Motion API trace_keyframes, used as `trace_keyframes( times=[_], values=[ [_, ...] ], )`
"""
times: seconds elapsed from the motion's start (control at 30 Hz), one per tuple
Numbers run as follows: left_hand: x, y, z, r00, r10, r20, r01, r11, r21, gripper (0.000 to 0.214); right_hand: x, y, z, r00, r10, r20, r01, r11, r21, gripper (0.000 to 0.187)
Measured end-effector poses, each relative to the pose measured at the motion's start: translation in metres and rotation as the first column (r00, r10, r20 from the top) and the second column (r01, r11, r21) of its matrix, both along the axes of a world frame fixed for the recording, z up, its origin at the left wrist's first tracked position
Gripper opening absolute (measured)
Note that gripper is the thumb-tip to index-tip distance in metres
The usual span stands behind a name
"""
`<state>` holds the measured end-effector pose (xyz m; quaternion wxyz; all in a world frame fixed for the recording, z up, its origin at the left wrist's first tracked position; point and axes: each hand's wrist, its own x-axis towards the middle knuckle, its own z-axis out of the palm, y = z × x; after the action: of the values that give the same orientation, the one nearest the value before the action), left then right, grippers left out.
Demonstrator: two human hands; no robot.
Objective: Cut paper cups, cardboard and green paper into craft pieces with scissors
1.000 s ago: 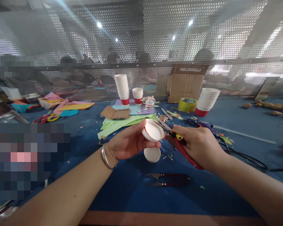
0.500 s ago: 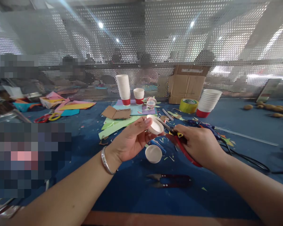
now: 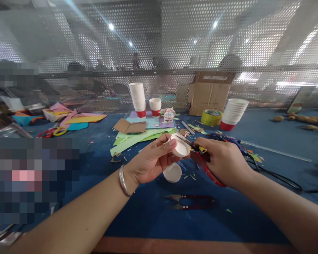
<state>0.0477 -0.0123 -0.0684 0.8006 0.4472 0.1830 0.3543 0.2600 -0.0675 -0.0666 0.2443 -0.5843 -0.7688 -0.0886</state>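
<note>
Blue tabletop [image 3: 148,218], right hand [image 3: 221,160] closed around scissors [image 3: 207,171], blades [image 3: 186,140] up-left, left hand [image 3: 151,162] around cup base [image 3: 181,150]

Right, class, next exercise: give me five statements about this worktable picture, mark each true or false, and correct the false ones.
1. The left hand holds a shallow white paper-cup base. True.
2. The right hand grips a paintbrush. False: it grips red-and-yellow-handled scissors.
3. A silver-coloured bangle circles the right wrist. False: it is on the left wrist.
4. The thread snips lie nearer the person than the second white base on the tabletop. True.
5. The tabletop is bright yellow. False: it is blue.
</note>
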Motion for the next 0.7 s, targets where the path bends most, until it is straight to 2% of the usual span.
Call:
trace_keyframes(
  times=[0.13, 0.3, 0.7],
  values=[
    [-0.0005, 0.0014, -0.0012, 0.999, -0.045, 0.019, 0.045, 0.999, 0.011, 0.038, 0.0019, -0.0002, -0.0002, 0.999, 0.037, -0.007, -0.037, 0.998, 0.059, 0.020],
    [-0.0021, 0.0035, -0.0014, 0.997, -0.070, 0.045, 0.069, 0.997, 0.016, 0.034, 0.0026, -0.0002, 0.0030, 0.997, 0.075, 0.005, -0.075, 0.993, 0.091, 0.028],
    [-0.0075, 0.0062, 0.0031, 0.982, -0.174, 0.078, 0.177, 0.984, -0.027, 0.040, 0.0042, 0.0000, 0.0003, 0.989, 0.138, 0.050, -0.145, 0.967, 0.211, 0.032]
  ],
)
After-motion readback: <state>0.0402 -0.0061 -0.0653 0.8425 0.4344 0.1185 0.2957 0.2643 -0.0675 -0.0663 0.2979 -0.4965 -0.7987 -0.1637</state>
